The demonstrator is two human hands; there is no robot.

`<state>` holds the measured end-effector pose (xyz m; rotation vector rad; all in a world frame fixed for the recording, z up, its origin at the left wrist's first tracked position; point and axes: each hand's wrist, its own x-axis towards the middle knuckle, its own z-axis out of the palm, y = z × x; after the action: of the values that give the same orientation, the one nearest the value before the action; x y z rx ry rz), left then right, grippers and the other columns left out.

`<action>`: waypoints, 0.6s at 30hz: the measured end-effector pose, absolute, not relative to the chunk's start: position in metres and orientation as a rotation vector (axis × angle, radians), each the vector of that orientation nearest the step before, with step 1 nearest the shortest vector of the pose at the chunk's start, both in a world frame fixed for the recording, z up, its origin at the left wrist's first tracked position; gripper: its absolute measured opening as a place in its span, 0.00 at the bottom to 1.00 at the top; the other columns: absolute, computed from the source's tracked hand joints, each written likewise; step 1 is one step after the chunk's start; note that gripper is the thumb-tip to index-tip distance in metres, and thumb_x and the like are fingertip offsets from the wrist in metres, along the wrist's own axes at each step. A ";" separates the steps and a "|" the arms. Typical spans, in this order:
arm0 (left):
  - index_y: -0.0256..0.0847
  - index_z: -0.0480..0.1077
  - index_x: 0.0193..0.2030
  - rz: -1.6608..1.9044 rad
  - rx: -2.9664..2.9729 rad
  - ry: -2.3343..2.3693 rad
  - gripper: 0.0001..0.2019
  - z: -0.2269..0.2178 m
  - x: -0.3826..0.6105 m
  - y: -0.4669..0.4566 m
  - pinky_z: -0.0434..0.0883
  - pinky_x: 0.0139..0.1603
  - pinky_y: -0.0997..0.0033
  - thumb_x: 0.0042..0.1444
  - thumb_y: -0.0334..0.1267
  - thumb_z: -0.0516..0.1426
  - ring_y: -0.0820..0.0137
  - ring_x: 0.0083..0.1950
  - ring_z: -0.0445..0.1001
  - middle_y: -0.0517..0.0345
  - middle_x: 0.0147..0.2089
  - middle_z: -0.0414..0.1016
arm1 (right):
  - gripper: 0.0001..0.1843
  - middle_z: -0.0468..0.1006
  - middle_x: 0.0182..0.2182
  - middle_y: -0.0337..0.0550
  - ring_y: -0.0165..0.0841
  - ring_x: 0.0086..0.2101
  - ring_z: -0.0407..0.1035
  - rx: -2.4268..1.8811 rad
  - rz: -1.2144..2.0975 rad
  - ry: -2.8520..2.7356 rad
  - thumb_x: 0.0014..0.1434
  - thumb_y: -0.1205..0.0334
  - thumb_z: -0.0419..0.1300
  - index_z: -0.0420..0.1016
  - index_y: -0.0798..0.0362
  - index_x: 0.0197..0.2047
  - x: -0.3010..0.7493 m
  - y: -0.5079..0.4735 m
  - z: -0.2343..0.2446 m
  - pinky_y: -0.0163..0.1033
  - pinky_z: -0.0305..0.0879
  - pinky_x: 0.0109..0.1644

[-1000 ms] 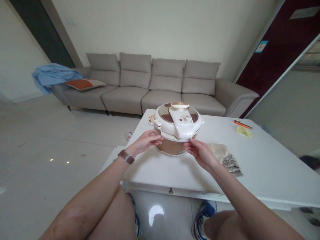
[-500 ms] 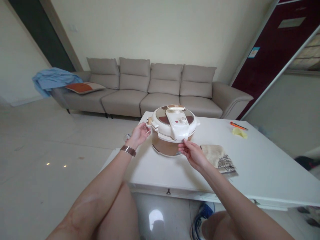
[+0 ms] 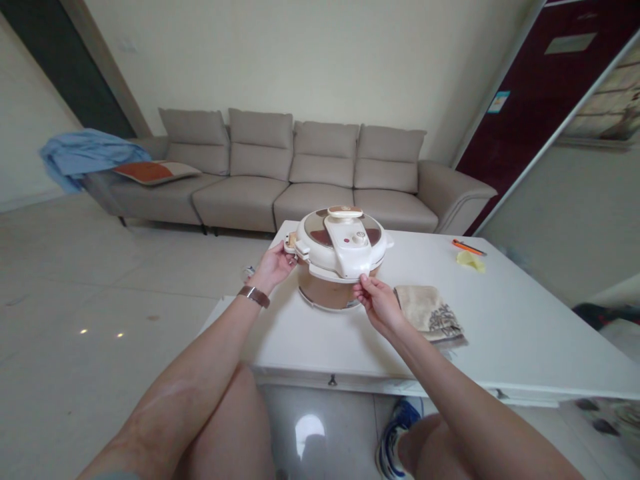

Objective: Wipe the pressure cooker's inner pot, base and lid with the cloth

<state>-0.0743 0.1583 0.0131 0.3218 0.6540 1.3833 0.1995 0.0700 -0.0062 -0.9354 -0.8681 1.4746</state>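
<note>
An electric cooker (image 3: 333, 295) with a tan body stands on the white table in front of me. Its white lid (image 3: 317, 257) has dark window panels, a top handle and a control strip with a knob. At the cooker's left side, my left hand (image 3: 276, 265) has its fingers closed around the side handle. My right hand (image 3: 377, 300) pinches the front rim of the lid, just below the control strip, with thumb and fingers. The lid sits on the body. A folded beige cloth (image 3: 425, 310) lies to the right of the cooker, close to my right hand.
The white table (image 3: 525, 333) carries an orange utility knife (image 3: 469, 247) and a yellow crumpled piece (image 3: 471, 261) at its far right. Behind it stands a grey sofa (image 3: 240, 200) with a cushion (image 3: 155, 173) and blue clothing (image 3: 90, 157). A drawer knob (image 3: 333, 380) juts from the table's front.
My left hand has moved in and closed on the cooker's side handle. My right hand stays at the lid's front rim. The whole view has shifted slightly.
</note>
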 end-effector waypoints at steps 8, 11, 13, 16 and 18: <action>0.38 0.69 0.35 1.437 0.316 0.678 0.07 0.021 -0.063 0.139 0.61 0.20 0.75 0.66 0.35 0.54 0.77 0.18 0.60 0.63 0.24 0.68 | 0.25 0.75 0.24 0.37 0.25 0.23 0.65 -0.924 1.363 -0.852 0.46 0.41 0.78 0.73 0.50 0.29 0.218 0.101 -0.013 0.32 0.65 0.25; 0.40 0.68 0.35 1.452 0.320 0.699 0.08 0.022 -0.054 0.123 0.61 0.20 0.75 0.62 0.40 0.57 0.77 0.18 0.59 0.64 0.24 0.67 | 0.24 0.71 0.21 0.33 0.23 0.21 0.62 -0.900 1.357 -0.816 0.51 0.44 0.77 0.70 0.49 0.29 0.230 0.123 -0.009 0.29 0.62 0.23; 0.40 0.68 0.36 1.448 0.335 0.698 0.06 0.022 -0.045 0.110 0.61 0.21 0.75 0.61 0.40 0.57 0.77 0.18 0.60 0.65 0.26 0.68 | 0.24 0.66 0.19 0.31 0.23 0.20 0.59 -0.901 1.351 -0.804 0.55 0.45 0.75 0.67 0.49 0.28 0.235 0.137 -0.005 0.29 0.59 0.20; 0.41 0.67 0.35 1.464 0.338 0.729 0.03 0.022 -0.030 0.090 0.62 0.22 0.75 0.59 0.37 0.57 0.78 0.18 0.61 0.66 0.26 0.69 | 0.25 0.60 0.18 0.28 0.22 0.17 0.53 -0.891 1.361 -0.781 0.59 0.45 0.72 0.62 0.48 0.28 0.237 0.158 0.002 0.28 0.54 0.17; 0.41 0.68 0.36 1.471 0.342 0.775 0.02 0.022 -0.022 0.079 0.63 0.22 0.75 0.57 0.35 0.58 0.78 0.19 0.63 0.67 0.27 0.71 | 0.27 0.56 0.17 0.26 0.22 0.17 0.50 -0.885 1.379 -0.764 0.60 0.43 0.71 0.59 0.48 0.28 0.238 0.170 0.006 0.27 0.51 0.16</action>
<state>-0.0217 0.0791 0.0221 0.3419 0.7751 1.4706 0.2384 0.1701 0.0056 -0.8854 -0.7640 1.3787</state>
